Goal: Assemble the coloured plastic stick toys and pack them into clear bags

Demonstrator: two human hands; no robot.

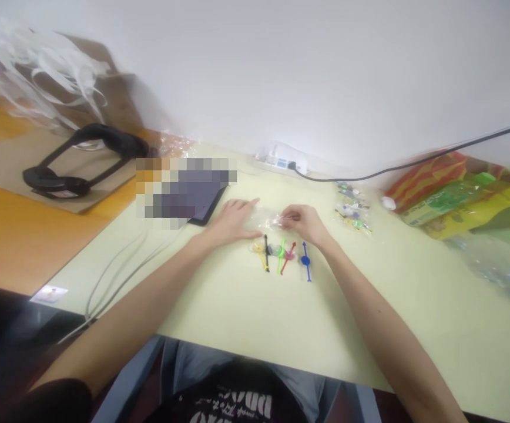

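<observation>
A clear plastic bag (pixel 266 220) lies on the pale table between my hands. My left hand (pixel 235 221) rests at its left side, fingers spread, thumb toward the colored pieces. The fingers of my right hand (pixel 299 223) pinch the bag's right edge. Just below sits a row of small arrow-shaped spinners: a yellow one (pixel 261 254), a black one (pixel 267 252), a green one (pixel 281 256) and a red one (pixel 289 256). A blue arrow spinner (pixel 306 261) lies slightly apart to the right, near my right wrist.
Left of my hands is a tablet (pixel 204 205), partly blurred out. Small bagged pieces (pixel 352 207) lie to the right, before a colorful bag (pixel 462 194). A power strip (pixel 281 160) with a black cable (pixel 361 178) stands by the wall. White cables (pixel 118 285) cross the left side.
</observation>
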